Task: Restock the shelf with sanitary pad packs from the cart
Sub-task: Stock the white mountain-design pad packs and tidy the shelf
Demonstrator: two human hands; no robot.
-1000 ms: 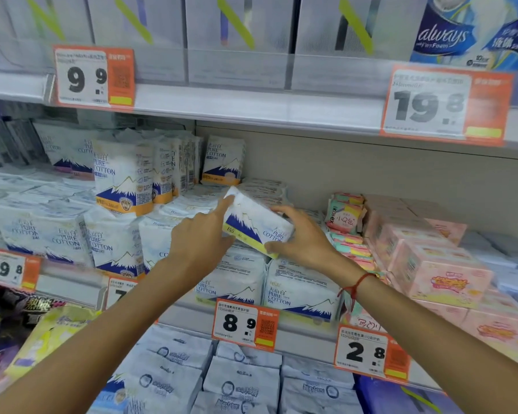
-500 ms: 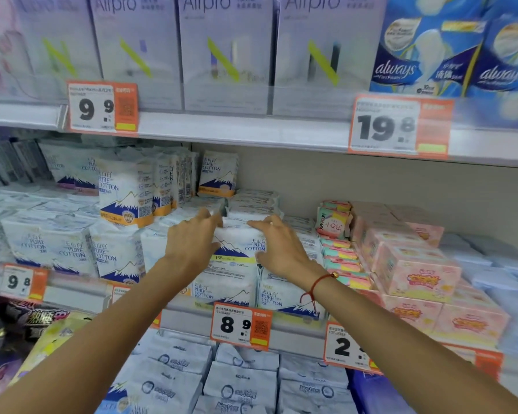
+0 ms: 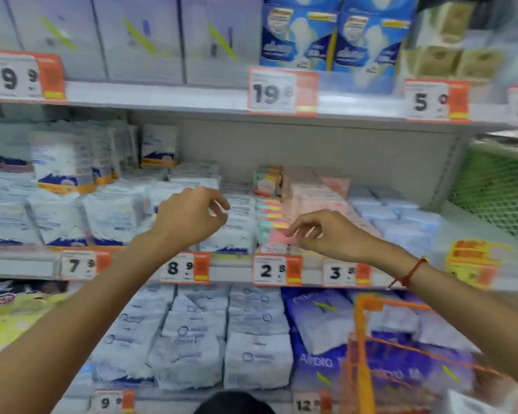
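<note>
White sanitary pad packs with a blue mountain print point(image 3: 237, 231) are stacked on the middle shelf point(image 3: 231, 267), above the 8.9 price tag point(image 3: 184, 268). My left hand point(image 3: 189, 216) hovers in front of that stack, its fingers loosely curled and holding nothing. My right hand point(image 3: 326, 231) hangs to the right, in front of the pink and green packs point(image 3: 271, 210), also holding nothing. The orange wire cart point(image 3: 368, 348) shows at the lower right. The whole frame is blurred.
Tall grey boxes point(image 3: 141, 37) and blue packs point(image 3: 299, 34) fill the upper shelf. Pale blue packs point(image 3: 401, 216) lie at the right of the middle shelf. White bags point(image 3: 251, 339) and purple bags point(image 3: 320, 321) fill the lower shelf. A green mesh panel point(image 3: 497, 186) stands at far right.
The white pack that both hands held now lies on the stack. Both hands have let go and drawn back, the right one moving rightward. The view has swung right and the cart has appeared.
</note>
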